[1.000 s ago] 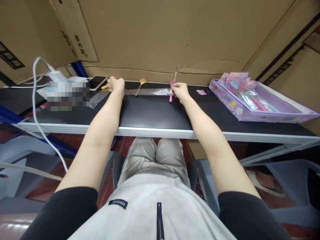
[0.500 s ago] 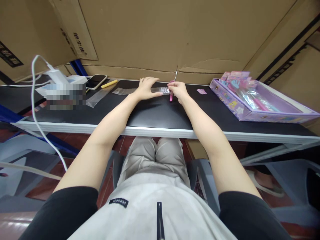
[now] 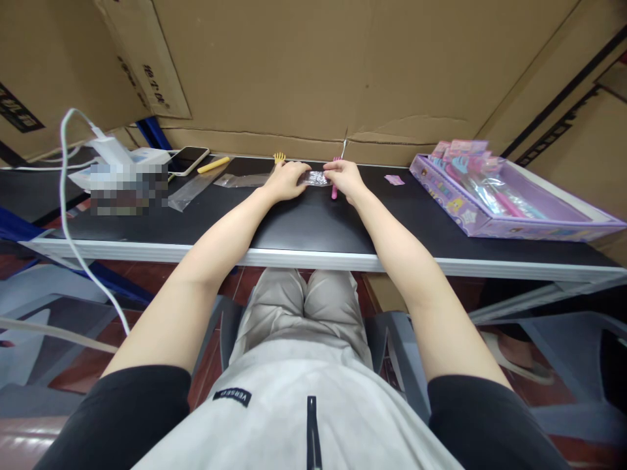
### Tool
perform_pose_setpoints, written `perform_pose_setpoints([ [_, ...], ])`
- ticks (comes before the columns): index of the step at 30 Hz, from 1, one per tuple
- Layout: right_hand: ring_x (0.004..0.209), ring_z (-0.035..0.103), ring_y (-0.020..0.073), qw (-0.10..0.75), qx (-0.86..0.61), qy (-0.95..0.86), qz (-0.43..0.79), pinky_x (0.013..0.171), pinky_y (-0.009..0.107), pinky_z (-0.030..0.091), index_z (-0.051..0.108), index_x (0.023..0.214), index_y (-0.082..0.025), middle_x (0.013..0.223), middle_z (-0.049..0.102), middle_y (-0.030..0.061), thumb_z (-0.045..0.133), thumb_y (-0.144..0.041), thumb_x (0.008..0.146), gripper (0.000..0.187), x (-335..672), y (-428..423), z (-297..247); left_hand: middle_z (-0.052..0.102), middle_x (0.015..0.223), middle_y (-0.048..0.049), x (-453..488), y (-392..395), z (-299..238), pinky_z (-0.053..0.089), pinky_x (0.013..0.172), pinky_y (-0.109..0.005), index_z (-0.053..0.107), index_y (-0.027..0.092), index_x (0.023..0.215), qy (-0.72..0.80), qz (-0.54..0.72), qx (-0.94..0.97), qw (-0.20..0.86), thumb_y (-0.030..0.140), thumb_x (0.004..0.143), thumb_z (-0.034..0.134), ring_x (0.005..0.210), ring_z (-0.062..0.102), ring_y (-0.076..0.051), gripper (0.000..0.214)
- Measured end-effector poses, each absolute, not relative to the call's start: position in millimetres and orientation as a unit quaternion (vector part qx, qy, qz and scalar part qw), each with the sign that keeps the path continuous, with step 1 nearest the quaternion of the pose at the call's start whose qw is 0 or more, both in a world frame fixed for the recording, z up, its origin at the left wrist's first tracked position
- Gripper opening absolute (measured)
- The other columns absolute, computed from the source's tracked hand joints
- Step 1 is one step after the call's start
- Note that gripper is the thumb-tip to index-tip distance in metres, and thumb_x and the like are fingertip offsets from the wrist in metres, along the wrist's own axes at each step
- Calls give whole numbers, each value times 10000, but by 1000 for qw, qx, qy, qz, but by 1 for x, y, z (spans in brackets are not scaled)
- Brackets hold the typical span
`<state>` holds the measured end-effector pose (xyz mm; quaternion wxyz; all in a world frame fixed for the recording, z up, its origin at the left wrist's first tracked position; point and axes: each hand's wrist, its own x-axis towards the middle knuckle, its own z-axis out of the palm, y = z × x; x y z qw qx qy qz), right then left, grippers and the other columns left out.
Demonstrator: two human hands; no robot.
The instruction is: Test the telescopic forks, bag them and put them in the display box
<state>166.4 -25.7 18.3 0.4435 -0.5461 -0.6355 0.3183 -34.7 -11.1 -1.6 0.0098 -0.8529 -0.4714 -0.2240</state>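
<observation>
Both my hands rest on the far part of the black table (image 3: 304,228). My left hand (image 3: 287,181) and my right hand (image 3: 345,178) pinch the two ends of a clear plastic sleeve (image 3: 316,177) between them. A pink toy fork (image 3: 334,190) lies under my right hand, only its handle end showing. The head of a yellow toy fork (image 3: 279,157) peeks out just behind my left hand. The sleeve's left part (image 3: 242,180) trails flat on the table.
A purple tray (image 3: 490,225) of packed pink toys sits at the right. A phone (image 3: 189,158), a yellow stick (image 3: 213,164), another clear sleeve (image 3: 191,190) and a white charger with cable (image 3: 112,149) lie at the left. Cardboard boxes (image 3: 313,72) wall the back.
My left hand left the yellow stick at the far left and slid right along the sleeve, ending close to my right hand. The right hand stayed put.
</observation>
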Motion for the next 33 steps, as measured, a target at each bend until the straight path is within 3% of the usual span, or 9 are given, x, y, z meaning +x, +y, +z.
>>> perform_pose_setpoints([
  [4, 938, 744, 254, 420, -545, -668, 282, 852, 448, 707, 760, 1196, -181, 1185, 728, 96, 750, -33, 834, 391, 165, -24, 16, 755, 1402, -194, -33, -16, 1, 424, 1236, -598, 706, 182, 1449, -481, -225, -847, 28, 215, 925, 583, 1409, 635, -401, 539],
  [8, 1098, 726, 263, 413, -538, -678, 284, 930, 419, 693, 735, 1211, -164, 1272, 721, 122, 773, -5, 792, 450, 162, -22, 15, 756, 1384, -193, -30, -20, 1, 451, 1213, -577, 712, 180, 1430, -480, -233, -845, 41, 199, 930, 568, 1403, 631, -399, 521],
  [15, 936, 730, 183, 384, -524, -697, 303, 786, 311, 675, 681, 1348, -156, 1360, 724, 119, 789, -76, 800, 563, 163, -22, 9, 740, 1369, -227, -25, -16, -4, 512, 1142, -538, 739, 132, 1376, -479, -221, -847, 61, 176, 951, 540, 1338, 671, -405, 472],
  [21, 960, 745, 204, 385, -522, -706, 285, 793, 333, 683, 689, 1350, -155, 1358, 726, 134, 808, -159, 826, 537, 163, -25, 10, 749, 1345, -210, -28, -11, -7, 534, 1117, -506, 746, 150, 1370, -471, -224, -851, 62, 195, 960, 562, 1311, 693, -389, 451],
  [27, 1186, 719, 270, 389, -503, -725, 266, 870, 365, 686, 721, 1317, -166, 1330, 737, 140, 850, -237, 842, 498, 161, -24, 10, 768, 1296, -206, -27, -13, -6, 559, 1068, -475, 762, 143, 1322, -467, -217, -855, 64, 192, 941, 536, 1236, 724, -366, 446],
  [33, 1114, 745, 249, 398, -500, -724, 260, 894, 376, 683, 728, 1305, -143, 1310, 755, 145, 757, -243, 949, 371, 162, -26, 11, 801, 1164, -178, -27, -15, -4, 582, 1000, -445, 774, 164, 1237, -463, -224, -856, 60, 203, 903, 565, 1156, 743, -356, 396],
])
